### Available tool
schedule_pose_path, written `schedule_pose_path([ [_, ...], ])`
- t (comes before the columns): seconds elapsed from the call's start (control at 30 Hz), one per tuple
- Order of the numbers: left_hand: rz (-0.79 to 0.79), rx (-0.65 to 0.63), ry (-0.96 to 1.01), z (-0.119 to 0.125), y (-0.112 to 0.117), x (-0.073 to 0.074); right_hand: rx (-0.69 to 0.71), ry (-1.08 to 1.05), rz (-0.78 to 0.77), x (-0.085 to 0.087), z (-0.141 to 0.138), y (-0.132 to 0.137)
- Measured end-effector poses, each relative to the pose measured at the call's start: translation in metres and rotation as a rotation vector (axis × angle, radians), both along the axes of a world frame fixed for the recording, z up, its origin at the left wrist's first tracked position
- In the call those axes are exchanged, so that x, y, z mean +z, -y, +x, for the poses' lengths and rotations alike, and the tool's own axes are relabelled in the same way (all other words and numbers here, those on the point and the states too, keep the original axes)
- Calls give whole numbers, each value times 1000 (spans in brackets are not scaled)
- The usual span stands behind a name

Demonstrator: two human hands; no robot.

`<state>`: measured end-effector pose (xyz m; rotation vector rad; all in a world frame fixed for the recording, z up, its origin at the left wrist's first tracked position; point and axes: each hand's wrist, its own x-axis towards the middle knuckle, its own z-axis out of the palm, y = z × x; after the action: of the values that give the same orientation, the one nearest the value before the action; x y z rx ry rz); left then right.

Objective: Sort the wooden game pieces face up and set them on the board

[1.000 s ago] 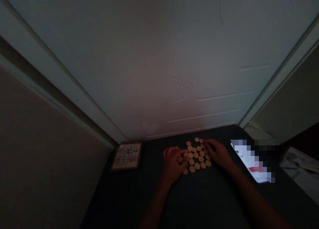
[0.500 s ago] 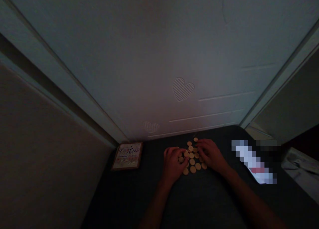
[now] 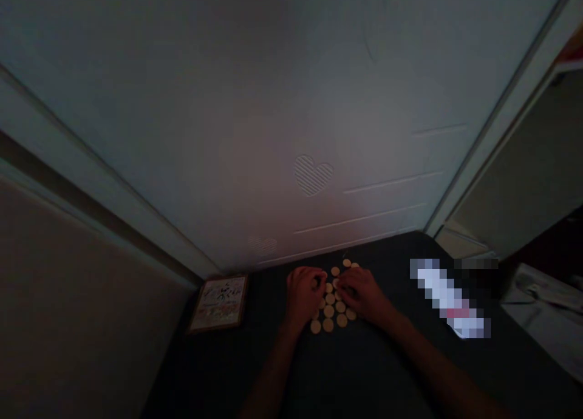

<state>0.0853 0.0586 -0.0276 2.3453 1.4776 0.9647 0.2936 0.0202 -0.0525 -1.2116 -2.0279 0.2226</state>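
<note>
Several round tan discs (image 3: 334, 311) lie close together on a dark surface (image 3: 346, 370) near a pale wall. My left hand (image 3: 304, 294) rests at the left side of the cluster with its fingers curled in; what they hold, if anything, is hidden in the dim light. My right hand (image 3: 364, 294) lies palm down over the right part of the cluster, fingers stretched flat across some discs and covering them. The two hands almost touch above the discs.
A small framed picture tile (image 3: 218, 302) lies on the surface to the left. A lit, blurred-out phone screen (image 3: 449, 297) lies to the right. The pale wall (image 3: 314, 176) bears heart patterns. Pale clutter (image 3: 542, 297) sits at the far right.
Both hands have drawn closer together over the discs, and the cluster looks tighter. My right hand moved left. The camera view has shifted, so everything sits lower and further left.
</note>
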Motion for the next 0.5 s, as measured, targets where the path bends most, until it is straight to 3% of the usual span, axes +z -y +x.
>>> schedule_pose_path([
  [0.33, 71, -14, 2, -24, 17, 3, -13, -98, -14, 4, 0, -1],
  [0.5, 20, 21, -36, -44, 46, -10, -202, -254, -3, 1, 27, -10],
])
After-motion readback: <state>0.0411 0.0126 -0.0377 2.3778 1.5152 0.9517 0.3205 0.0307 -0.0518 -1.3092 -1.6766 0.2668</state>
